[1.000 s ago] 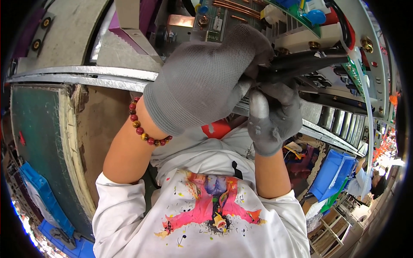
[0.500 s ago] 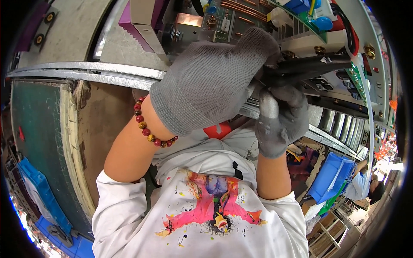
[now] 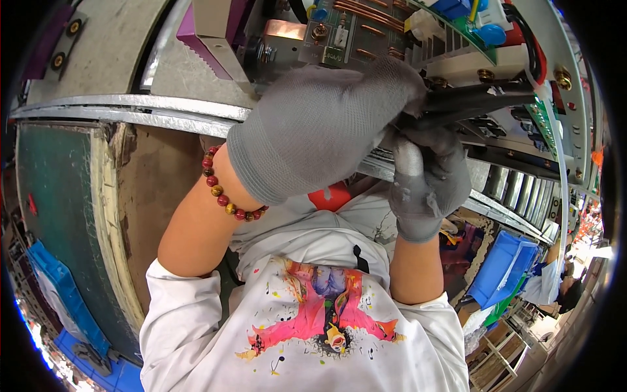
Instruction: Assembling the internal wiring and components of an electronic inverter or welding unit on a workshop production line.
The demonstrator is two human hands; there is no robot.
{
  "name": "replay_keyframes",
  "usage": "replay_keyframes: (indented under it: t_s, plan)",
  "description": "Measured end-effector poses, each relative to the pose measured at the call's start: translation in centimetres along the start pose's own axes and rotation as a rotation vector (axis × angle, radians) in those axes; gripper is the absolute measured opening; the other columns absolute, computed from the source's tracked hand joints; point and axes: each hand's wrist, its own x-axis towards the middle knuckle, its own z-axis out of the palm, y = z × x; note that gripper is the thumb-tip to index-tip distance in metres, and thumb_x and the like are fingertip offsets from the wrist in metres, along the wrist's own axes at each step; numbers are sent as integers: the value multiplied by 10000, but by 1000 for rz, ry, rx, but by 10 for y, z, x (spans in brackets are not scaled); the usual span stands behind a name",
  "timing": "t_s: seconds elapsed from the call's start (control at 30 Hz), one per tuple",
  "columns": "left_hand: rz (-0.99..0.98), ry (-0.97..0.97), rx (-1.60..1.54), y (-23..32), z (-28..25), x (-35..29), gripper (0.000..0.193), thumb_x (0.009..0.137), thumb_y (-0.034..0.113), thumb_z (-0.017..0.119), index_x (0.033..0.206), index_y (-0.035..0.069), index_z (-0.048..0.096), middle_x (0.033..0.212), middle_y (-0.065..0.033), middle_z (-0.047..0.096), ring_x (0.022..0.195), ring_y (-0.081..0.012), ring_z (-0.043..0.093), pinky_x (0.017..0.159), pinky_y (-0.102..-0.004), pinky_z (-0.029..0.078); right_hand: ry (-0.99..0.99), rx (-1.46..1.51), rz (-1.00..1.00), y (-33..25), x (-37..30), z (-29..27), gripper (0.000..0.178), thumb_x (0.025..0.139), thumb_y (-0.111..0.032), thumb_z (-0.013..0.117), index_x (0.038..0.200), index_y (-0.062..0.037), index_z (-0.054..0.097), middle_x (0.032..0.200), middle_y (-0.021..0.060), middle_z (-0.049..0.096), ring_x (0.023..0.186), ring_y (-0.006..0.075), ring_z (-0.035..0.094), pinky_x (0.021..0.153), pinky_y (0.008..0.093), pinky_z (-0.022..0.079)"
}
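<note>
Both of my hands wear grey knit gloves and meet at the front edge of an open electrical unit. A bundle of thick black cables (image 3: pixel 480 103) runs leftward from the unit's right side into my fingers. My left hand (image 3: pixel 320 127) reaches across from the left, its fingers closed round the cable ends. Below it, my right hand (image 3: pixel 431 176) is closed with the thumb up, gripping the same cables from underneath. The cable tips and most fingertips are hidden by the gloves. Behind my left hand lies a green circuit board (image 3: pixel 356 39) with copper strips.
A purple-edged metal bracket (image 3: pixel 219 42) stands left of the board. Metal rails (image 3: pixel 130 108) and rollers (image 3: pixel 516 193) run along the unit's near side. A clear tube (image 3: pixel 560 163) hangs at the right. A blue bin (image 3: pixel 503 268) sits lower right, with another person (image 3: pixel 545 284) beyond.
My left hand's thumb and fingers have dipped slightly toward the cables. The right hand has turned and shifted a little. Both keep their hold.
</note>
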Motion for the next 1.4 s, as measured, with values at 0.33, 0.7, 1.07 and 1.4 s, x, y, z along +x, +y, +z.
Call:
replay_keyframes:
  t_s: [0.33, 0.7, 1.07, 1.4]
  plan:
    - [-3, 99, -173, 2, 6, -5, 296, 725, -49, 757, 929, 32, 557, 975, -120, 687, 803, -267, 711, 680, -330, 574, -84, -235, -248, -1, 5, -2, 193, 851, -103, 775, 982, -47, 644, 928, 141, 694, 826, 342, 659, 740, 390, 513]
    - [-950, 96, -1268, 34, 33, -26, 281, 952, 207, 638, 1078, -42, 673, 829, -39, 674, 697, -65, 603, 604, -230, 496, 49, -123, -99, -3, 1, 3, 156, 910, -121, 733, 994, -42, 627, 982, 144, 658, 870, 305, 625, 780, 367, 496]
    - [-1071, 240, -1336, 35, 34, -13, 202, 959, 184, 634, 974, -12, 678, 719, -1, 628, 601, -61, 548, 535, -238, 454, -151, -293, -310, -4, 15, -11, 183, 943, -241, 698, 961, -69, 638, 947, 128, 660, 876, 324, 637, 754, 374, 499]
    - [-599, 320, -526, 11, 49, -14, 222, 956, 169, 610, 882, -35, 659, 802, -157, 684, 719, -284, 661, 662, -395, 520, 134, -153, -80, -12, 13, 4, 173, 863, -141, 763, 962, -17, 695, 862, 104, 695, 765, 215, 669, 689, 284, 512]
